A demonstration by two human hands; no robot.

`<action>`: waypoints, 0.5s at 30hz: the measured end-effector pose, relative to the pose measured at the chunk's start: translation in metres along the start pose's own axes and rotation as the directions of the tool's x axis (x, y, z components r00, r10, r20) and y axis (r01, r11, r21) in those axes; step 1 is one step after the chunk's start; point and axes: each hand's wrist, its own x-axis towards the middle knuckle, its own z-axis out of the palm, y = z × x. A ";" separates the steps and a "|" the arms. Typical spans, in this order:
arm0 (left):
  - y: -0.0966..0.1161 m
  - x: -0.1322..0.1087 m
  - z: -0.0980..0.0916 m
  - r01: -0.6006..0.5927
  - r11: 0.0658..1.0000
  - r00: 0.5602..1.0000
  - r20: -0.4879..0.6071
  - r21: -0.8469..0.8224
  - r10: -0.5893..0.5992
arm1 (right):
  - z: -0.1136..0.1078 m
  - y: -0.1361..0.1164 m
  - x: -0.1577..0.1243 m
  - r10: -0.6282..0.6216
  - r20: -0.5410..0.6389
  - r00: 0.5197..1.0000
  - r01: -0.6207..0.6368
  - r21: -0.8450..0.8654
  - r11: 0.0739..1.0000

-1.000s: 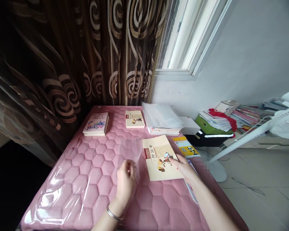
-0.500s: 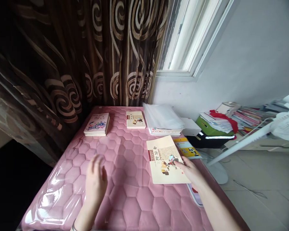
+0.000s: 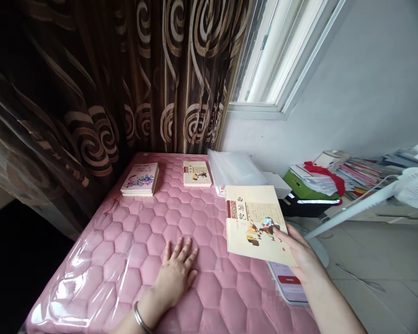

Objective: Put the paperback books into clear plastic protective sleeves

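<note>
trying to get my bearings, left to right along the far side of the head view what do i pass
brown swirl curtain → stack of cartoon-cover books → small 西游记 paperback → plastic-covered pile → white carton → green box → white fan

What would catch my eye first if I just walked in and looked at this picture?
The cream book stands out, held up and tilted by the right grip at the right of the view. The left grip lies flat on the pink quilted cover, and a swirling brown curtain fills the upper left.
</note>
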 end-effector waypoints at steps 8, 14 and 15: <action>0.052 0.037 0.005 -0.020 0.997 1.000 0.007 -0.077 0.020 | 0.024 -0.001 -0.004 0.004 0.158 0.987 -0.018 0.090 0.996; 0.004 0.022 -0.005 0.026 0.997 0.997 -0.071 -0.069 -0.031 | 0.039 0.020 -0.001 0.039 0.198 0.979 -0.068 0.145 0.987; -0.005 0.020 -0.006 0.035 0.997 0.996 -0.080 -0.076 -0.041 | 0.042 0.023 -0.001 0.047 0.205 0.978 -0.079 0.150 0.986</action>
